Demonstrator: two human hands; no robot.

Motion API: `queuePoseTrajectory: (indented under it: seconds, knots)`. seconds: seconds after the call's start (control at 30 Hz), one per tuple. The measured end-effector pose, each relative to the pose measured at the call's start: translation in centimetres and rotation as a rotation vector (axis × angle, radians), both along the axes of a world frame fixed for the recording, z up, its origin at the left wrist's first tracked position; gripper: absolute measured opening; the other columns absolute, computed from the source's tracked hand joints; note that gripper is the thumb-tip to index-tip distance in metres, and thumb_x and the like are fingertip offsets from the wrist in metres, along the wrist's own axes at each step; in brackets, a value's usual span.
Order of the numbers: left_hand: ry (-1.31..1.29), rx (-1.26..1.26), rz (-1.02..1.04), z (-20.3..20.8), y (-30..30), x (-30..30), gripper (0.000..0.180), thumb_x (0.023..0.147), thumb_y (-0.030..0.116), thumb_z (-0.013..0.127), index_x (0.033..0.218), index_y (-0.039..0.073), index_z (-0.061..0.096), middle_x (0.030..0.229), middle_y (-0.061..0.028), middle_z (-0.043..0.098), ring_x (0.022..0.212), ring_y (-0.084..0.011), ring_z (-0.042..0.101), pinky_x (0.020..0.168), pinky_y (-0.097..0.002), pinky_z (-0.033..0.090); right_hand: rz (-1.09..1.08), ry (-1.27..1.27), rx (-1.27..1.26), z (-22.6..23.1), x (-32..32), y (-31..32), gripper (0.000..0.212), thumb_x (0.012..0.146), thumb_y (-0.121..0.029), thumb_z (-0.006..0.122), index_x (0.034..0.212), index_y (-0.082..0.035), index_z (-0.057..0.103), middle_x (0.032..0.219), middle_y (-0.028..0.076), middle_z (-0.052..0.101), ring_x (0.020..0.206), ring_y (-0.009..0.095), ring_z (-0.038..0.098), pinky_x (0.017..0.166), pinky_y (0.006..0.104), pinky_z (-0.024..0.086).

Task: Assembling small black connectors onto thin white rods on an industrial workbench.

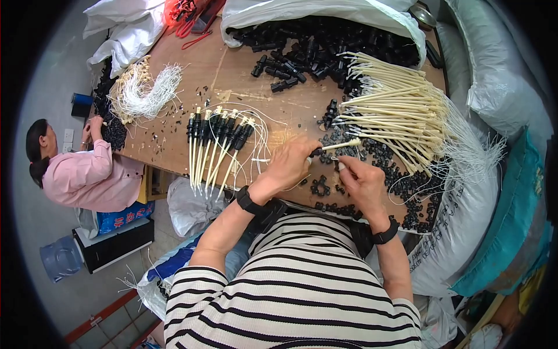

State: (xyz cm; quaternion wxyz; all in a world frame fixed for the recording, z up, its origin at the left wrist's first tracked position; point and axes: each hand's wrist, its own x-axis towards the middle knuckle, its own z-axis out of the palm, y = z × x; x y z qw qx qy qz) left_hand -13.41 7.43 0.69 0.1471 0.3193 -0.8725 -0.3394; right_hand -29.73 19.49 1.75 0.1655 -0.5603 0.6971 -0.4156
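My left hand (293, 161) is closed round a black plastic fitting (316, 152), and a cream rod (346, 143) sticks out of it to the right. My right hand (363, 183) is in a pinch just below the rod's end; what sits between its fingertips is too small to tell. Small black plastic pieces (401, 189) lie scattered beneath and around my right hand. To the left of my left hand, several black fittings with cream rods (218, 136) lie in a row, their white cords curling to the right.
A big bundle of cream rods with white cords (395, 110) lies at the right. Behind it, black fittings (314, 55) spill from a white sack (325, 8). White cords (151, 93) are heaped at the far left, near a person in pink (87, 166). Full sacks (494, 64) crowd the right side.
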Motion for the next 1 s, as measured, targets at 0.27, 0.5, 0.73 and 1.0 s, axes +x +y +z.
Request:
queuePoseTrajectory:
  seconds: [0.27, 0.5, 0.73, 1.0]
  knots:
    - [-0.025, 0.023, -0.125, 1.3, 0.9, -0.6, 0.036, 0.073, -0.003, 0.055, 0.108, 0.006, 0.061, 0.096, -0.0154, 0.062, 0.092, -0.0365, 0.059, 0.078, -0.0429, 0.047, 0.052, 0.003, 0.022, -0.7, 0.2, -0.4, 0.017, 0.082, -0.008, 0.065, 0.097, -0.005, 0.071, 0.068, 0.012, 0.065, 0.053, 0.018, 0.062, 0.052, 0.0279, 0.047]
    - [-0.017, 0.058, -0.141, 1.3, 0.9, -0.9, 0.040, 0.074, -0.004, 0.052, 0.112, 0.006, 0.058, 0.092, -0.0183, 0.063, 0.093, -0.0360, 0.059, 0.078, -0.0426, 0.048, 0.164, -0.008, 0.026, -0.6, 0.5, -0.6, 0.018, 0.081, -0.006, 0.062, 0.099, -0.005, 0.064, 0.072, 0.014, 0.063, 0.062, 0.030, 0.063, 0.055, 0.0373, 0.048]
    - [0.224, 0.234, -0.095, 1.2, 0.4, -0.9, 0.040, 0.065, -0.002, 0.066, 0.104, 0.006, 0.060, 0.087, -0.0085, 0.064, 0.089, -0.0279, 0.061, 0.076, -0.0371, 0.048, 0.200, 0.114, 0.050, -1.0, 0.8, -0.4, 0.022, 0.078, -0.001, 0.057, 0.100, -0.004, 0.057, 0.080, 0.016, 0.062, 0.066, 0.037, 0.062, 0.056, 0.0442, 0.049]
    - [0.349, 0.005, -0.021, -0.7, 0.9, -0.8, 0.025, 0.066, -0.001, 0.066, 0.090, 0.005, 0.061, 0.084, -0.0066, 0.064, 0.082, -0.0242, 0.058, 0.074, -0.0328, 0.047, 0.154, 0.155, 0.073, -1.0, 1.2, -0.3, 0.027, 0.082, 0.000, 0.059, 0.109, -0.003, 0.059, 0.090, 0.016, 0.066, 0.074, 0.035, 0.065, 0.061, 0.0403, 0.051]
